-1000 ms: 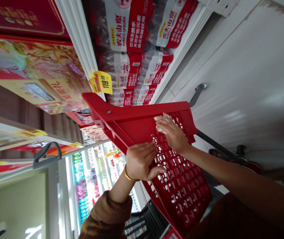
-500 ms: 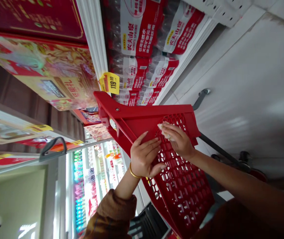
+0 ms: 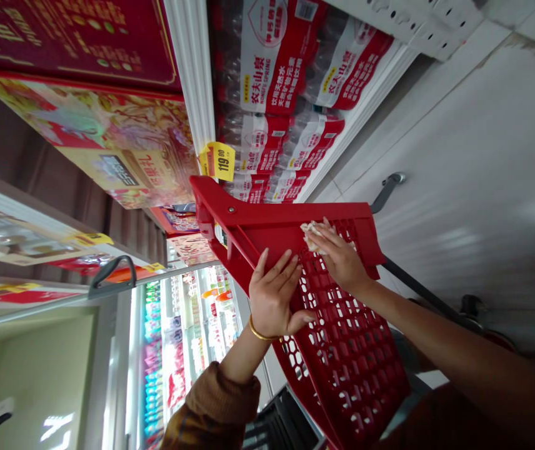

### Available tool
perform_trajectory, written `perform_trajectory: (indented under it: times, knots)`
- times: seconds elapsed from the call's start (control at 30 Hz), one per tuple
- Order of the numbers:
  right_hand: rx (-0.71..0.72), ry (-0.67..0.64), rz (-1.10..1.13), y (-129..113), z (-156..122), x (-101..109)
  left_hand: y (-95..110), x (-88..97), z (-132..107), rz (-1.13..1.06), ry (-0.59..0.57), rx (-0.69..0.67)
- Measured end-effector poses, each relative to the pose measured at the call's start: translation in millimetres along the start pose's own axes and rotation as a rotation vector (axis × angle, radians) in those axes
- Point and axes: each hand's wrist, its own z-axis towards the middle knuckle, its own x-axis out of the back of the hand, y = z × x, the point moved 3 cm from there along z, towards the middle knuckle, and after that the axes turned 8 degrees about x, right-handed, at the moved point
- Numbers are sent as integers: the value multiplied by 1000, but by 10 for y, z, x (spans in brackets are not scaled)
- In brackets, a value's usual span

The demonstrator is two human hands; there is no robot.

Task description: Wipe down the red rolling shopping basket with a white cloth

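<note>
The picture is turned on its side. A red plastic shopping cart basket [image 3: 342,350] with a perforated wall fills the middle. My left hand [image 3: 274,294], with a gold bangle at the wrist, lies flat on the basket's wall near its rim, fingers stretched out. My right hand [image 3: 337,253] presses a small white cloth [image 3: 310,229] against the wall just under the solid red rim [image 3: 286,215]; its fingers lie over the cloth.
Shelves with packs of bottled water [image 3: 272,69] and boxed goods [image 3: 112,144] run alongside, with a yellow price tag [image 3: 220,160]. A glass-door cooler [image 3: 174,337] with a grey handle [image 3: 112,275] stands beyond. The cart's metal frame [image 3: 417,287] stands on the pale tiled floor [image 3: 474,156].
My left hand went from curled fingers to lying flat on the basket wall. My right hand with the cloth shifted slightly along the rim. The camera view drifted.
</note>
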Motion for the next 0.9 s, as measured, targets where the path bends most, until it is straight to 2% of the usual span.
perform_trajectory:
  times: [0.23,0.37,0.47,0.63,0.73,0.9]
  knots:
    - [145,-34,17,-199,-133,-1,-33,-20,16,0,-47,2]
    - [187,-48,40,-246,-144,49,-65,53,37,0,-54,-56]
    - [183,-20,49,-233,-48,108,-144,146,82,27,0,-96]
    - [89,102,11,-99,328,225,-303,143,158,89,24,-23]
    - [136,5,-31,-16,614,243,-308,84,155,69,37,-2]
    - [259,-286,32,9,863,184,-241,51,115,42,82,3]
